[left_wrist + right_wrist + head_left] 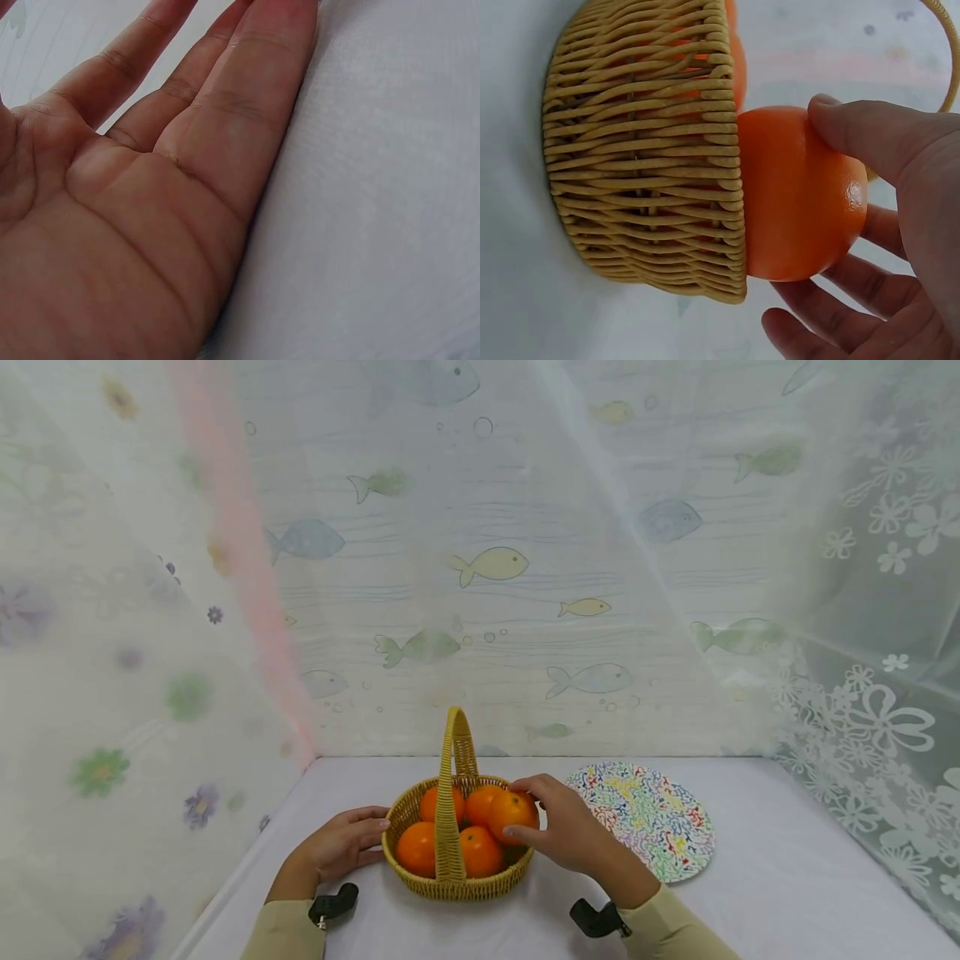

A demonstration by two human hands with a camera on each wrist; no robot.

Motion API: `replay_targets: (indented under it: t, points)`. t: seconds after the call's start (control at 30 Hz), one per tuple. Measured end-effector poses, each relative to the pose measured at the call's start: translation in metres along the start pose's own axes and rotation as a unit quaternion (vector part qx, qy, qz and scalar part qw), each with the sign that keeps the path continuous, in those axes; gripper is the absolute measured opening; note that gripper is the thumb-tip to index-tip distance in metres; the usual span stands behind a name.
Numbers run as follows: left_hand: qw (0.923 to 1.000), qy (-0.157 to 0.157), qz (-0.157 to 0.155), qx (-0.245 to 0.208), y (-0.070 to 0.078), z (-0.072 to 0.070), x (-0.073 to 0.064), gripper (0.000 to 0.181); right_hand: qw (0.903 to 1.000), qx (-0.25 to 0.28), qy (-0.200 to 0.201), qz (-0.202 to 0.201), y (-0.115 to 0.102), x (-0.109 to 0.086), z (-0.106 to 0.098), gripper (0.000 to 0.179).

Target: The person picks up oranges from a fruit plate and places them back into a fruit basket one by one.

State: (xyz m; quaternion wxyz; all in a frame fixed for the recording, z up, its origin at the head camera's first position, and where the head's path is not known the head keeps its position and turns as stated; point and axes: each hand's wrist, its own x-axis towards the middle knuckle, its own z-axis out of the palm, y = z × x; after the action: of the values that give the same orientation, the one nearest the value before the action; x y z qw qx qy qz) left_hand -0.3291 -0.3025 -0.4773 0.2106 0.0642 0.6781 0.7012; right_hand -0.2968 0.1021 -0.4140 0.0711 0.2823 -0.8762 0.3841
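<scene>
A yellow wicker basket with a tall arched handle stands on the table, holding several oranges. At its right rim, my right hand grips one orange between thumb and fingers. In the right wrist view, that orange sits at the top of the woven wall, the thumb on one side and fingers on the other. My left hand touches the basket's left side with its fingertips, the fingers fairly straight. The left wrist view shows only the palm and fingers beside the white cloth.
A round mat with a multicoloured speckled pattern lies to the right of the basket, behind my right forearm. White cloth covers the table. Sheer curtains with fish and flowers hang at the back and both sides.
</scene>
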Motion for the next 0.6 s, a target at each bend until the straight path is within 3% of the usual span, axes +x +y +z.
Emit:
replay_targets:
  t: [0.6]
  points:
    - [0.9999,0.013,-0.008,-0.002,-0.0019,-0.0015,0.0023,0.058,0.9999,-0.01,-0.006,-0.007,-0.0016,-0.0014,0.0019,0.059]
